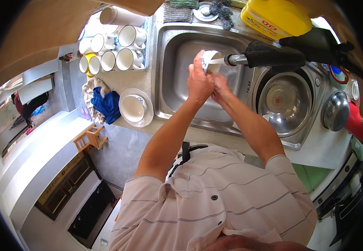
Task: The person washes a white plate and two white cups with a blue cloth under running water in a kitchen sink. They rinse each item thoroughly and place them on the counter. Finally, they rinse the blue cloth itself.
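A white cup with a blue pattern (212, 58) is tilted under the tap spout (234, 59), and a stream of water runs into its mouth. My left hand (200, 81) grips it from the left side, fingers wrapped around the outside wall. Close against it, my right hand (220, 84) holds the lower part, its fingers partly hidden behind the left hand. Both hands are over the stainless steel sink basin (181, 91).
Several white mugs (126, 59) lie on a tray at left, mouths facing me. Nearby are a bowl on a plate (133, 108) and a blue cloth (106, 105). A steel basin (285, 97) sits in the right sink. Behind stands a yellow jug (275, 18).
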Demonstrator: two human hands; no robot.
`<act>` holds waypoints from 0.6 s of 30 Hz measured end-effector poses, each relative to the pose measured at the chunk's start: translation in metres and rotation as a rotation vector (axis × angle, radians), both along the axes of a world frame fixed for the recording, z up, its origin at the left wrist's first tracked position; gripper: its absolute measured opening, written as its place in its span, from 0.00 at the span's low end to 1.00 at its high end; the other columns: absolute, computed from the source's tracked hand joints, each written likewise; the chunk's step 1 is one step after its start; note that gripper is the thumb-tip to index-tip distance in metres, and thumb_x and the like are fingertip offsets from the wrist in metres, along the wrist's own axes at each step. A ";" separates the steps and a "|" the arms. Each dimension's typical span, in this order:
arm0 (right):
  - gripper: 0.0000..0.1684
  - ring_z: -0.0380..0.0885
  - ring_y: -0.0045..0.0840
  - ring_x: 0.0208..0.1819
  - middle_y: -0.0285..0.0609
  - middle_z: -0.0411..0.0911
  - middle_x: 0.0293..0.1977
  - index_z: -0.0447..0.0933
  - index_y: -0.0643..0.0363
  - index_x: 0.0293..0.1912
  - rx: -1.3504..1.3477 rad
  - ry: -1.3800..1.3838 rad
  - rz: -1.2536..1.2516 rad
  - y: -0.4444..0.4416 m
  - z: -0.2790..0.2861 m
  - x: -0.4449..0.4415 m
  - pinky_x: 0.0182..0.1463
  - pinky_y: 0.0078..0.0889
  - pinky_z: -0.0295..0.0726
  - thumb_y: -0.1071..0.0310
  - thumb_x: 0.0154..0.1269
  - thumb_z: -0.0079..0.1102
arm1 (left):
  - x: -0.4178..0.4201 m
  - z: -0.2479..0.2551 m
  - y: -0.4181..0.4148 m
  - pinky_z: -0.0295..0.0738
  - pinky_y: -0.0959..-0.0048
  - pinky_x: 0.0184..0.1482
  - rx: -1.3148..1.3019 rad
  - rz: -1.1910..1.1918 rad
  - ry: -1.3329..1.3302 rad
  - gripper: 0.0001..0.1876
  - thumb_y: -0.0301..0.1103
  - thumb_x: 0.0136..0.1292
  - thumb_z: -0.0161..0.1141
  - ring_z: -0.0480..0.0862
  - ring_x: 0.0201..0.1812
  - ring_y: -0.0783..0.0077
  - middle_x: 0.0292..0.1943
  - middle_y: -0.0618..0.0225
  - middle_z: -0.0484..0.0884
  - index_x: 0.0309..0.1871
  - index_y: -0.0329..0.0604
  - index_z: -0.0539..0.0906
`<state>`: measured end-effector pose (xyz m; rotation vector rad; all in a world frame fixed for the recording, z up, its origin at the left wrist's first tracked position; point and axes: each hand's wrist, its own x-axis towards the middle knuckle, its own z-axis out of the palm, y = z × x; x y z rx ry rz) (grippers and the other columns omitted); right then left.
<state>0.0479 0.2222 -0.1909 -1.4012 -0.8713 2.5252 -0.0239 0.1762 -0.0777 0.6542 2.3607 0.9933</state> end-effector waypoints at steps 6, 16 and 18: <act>0.21 0.81 0.26 0.39 0.39 0.81 0.37 0.81 0.58 0.51 1.368 -0.200 0.359 0.050 0.001 -0.002 0.40 0.36 0.77 0.51 0.76 0.55 | -0.011 0.009 -0.002 0.73 0.52 0.62 -0.059 -0.106 -0.049 0.37 0.21 0.60 0.55 0.78 0.59 0.39 0.59 0.42 0.77 0.76 0.51 0.63; 0.19 0.84 0.37 0.36 0.47 0.85 0.38 0.82 0.60 0.48 0.652 -0.151 0.282 0.026 0.002 0.003 0.36 0.40 0.79 0.55 0.74 0.54 | -0.011 0.023 0.001 0.72 0.54 0.65 -0.127 -0.044 -0.100 0.36 0.19 0.59 0.52 0.78 0.63 0.40 0.60 0.44 0.79 0.74 0.50 0.65; 0.21 0.84 0.36 0.41 0.46 0.85 0.39 0.82 0.58 0.49 1.163 -0.218 0.439 0.041 -0.006 0.003 0.42 0.42 0.80 0.51 0.75 0.54 | -0.018 0.030 0.003 0.72 0.54 0.65 -0.190 -0.095 -0.124 0.35 0.19 0.59 0.51 0.78 0.63 0.41 0.60 0.44 0.79 0.73 0.51 0.65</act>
